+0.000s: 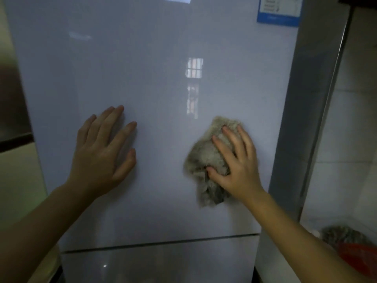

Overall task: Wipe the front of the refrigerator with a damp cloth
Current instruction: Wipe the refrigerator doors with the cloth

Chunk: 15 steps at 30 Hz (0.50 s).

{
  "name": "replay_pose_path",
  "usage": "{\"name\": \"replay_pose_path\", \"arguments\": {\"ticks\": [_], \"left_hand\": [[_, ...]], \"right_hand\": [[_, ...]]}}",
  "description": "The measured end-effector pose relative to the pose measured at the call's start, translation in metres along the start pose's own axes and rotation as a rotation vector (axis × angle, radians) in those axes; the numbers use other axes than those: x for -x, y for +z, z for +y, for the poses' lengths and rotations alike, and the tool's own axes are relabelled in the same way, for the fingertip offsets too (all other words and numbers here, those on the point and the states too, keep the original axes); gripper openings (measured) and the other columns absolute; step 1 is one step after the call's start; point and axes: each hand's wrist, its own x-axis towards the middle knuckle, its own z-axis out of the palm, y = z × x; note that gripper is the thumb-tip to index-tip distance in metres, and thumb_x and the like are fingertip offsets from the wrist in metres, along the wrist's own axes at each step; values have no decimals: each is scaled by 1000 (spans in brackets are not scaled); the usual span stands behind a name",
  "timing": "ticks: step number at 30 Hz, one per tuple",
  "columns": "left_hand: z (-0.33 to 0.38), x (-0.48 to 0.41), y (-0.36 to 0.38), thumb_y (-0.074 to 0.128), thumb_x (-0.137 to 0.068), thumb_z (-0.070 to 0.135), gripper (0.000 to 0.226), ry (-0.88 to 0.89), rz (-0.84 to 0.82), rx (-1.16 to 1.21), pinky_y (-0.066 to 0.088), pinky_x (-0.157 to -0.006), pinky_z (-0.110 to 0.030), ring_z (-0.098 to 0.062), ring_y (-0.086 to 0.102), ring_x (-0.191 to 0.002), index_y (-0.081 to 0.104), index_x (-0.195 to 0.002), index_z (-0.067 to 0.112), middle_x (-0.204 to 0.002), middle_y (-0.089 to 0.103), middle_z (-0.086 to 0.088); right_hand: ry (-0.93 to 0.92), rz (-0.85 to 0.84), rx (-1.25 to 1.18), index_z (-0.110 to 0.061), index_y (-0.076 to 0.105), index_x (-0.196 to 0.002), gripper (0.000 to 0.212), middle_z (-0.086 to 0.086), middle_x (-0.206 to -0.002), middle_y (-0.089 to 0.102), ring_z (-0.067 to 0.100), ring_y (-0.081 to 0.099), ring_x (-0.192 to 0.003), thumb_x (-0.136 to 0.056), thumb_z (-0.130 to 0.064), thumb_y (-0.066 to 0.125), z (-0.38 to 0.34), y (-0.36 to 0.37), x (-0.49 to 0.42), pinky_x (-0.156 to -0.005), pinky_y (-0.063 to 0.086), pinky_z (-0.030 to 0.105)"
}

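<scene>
Both hands lay flat on the refrigerator (163,68) door, well apart.
I saw the left hand (102,154) bare and splayed, and the right hand (236,166) splayed too, pressing a crumpled beige-grey cloth (204,156) against the glossy pale front, right of centre. A blue label (279,13) sat at its top right corner; a fuzzy grey bundle (342,233) lay by a red item (359,256), lower right.

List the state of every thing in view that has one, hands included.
Upper refrigerator door: closed.
Lower door: closed.
Cloth: bunched, pressed against the upper door.
Right hand: spread, pressing the cloth.
Left hand: flat on the upper door.
Blue label: stuck near the door's top right.
</scene>
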Motion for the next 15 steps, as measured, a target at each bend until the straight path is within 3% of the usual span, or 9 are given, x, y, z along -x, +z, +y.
{"name": "replay_pose_path", "arguments": {"ticks": [4,10,12,15], "left_hand": [[-20,13,-16,47,-94,37,55,-54,-10,-30,28,-116,-56,-43,40,-144,59,-137,4,-156,40,-24],[-53,30,-43,45,-96,35,54,-148,-13,-28,38,-108,-54,-45,44,-140,59,-136,2,-154,43,-25],[-59,40,-43,45,-96,36,55,-178,-31,-29,39,-108,-54,-45,46,-139,60,-136,2,-154,44,-24],[-65,48,-36,45,-96,38,56,-203,-82,-20,39,-110,-53,-45,46,-138,59,-137,3,-154,43,-24]], "right_hand": [[-247,-61,2,-11,62,-141,68,16,-151,52,37,36,-146,-88,-52,72,-17,10,-6,-121,34,56],[-36,93,-43,-10,61,-140,68,17,-151,51,39,34,-147,-85,-49,72,-31,10,-87,-121,33,55],[-42,96,-59,-10,62,-139,68,17,-151,51,40,34,-147,-85,-49,73,-50,18,-102,-120,33,56],[-321,-18,-84,-11,62,-139,69,16,-153,51,41,37,-146,-85,-51,73,-82,39,-98,-120,34,56]]}}
